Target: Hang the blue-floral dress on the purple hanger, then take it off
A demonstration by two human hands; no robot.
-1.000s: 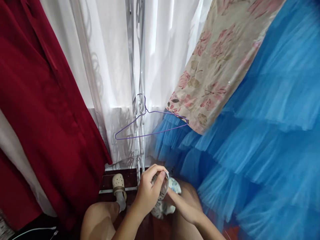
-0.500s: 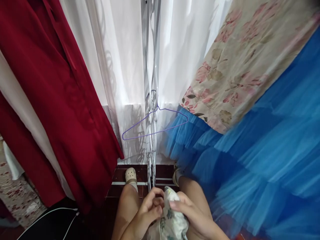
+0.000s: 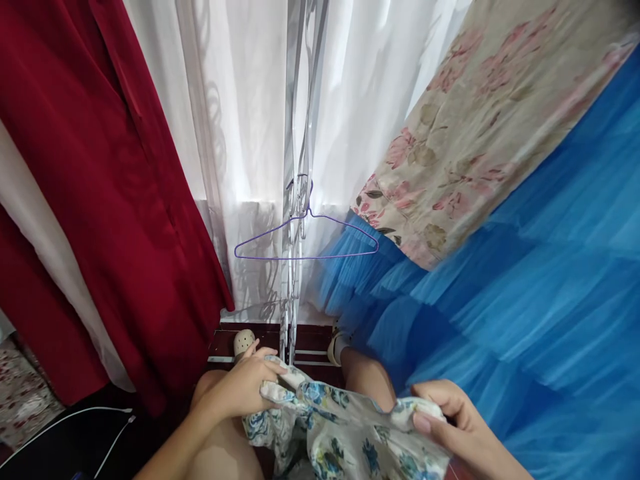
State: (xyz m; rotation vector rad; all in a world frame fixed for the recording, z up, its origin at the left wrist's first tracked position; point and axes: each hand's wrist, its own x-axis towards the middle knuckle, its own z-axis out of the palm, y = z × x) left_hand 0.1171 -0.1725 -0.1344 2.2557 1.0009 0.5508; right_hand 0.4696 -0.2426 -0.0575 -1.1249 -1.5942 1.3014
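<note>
A white garment with a blue floral print (image 3: pixel 345 427) is stretched between my two hands, low in the view above my knees. My left hand (image 3: pixel 253 380) grips its left upper edge, fingers curled over the cloth. At the other end my right hand (image 3: pixel 447 417) pinches the top right edge between thumb and fingers. The garment's lower part runs out of the frame, so its kind is unclear. In front of my hands, a bare purple hanger (image 3: pixel 306 257) hangs from a white metal rack (image 3: pixel 300 133).
Dark red cloth (image 3: pixel 135 220) hangs on the left, beside white curtains (image 3: pixel 245 100). To the right are a pink floral cloth (image 3: pixel 435 153) and blue ruffled tulle (image 3: pixel 480 320). White cables (image 3: pixel 95 411) lie over a dark surface at lower left. My cream clogs (image 3: pixel 244 341) show below.
My hands have moved apart, left hand leftward and right hand rightward. The garment, bunched up before, is now spread open between them. The hanger has turned slightly and hangs more level.
</note>
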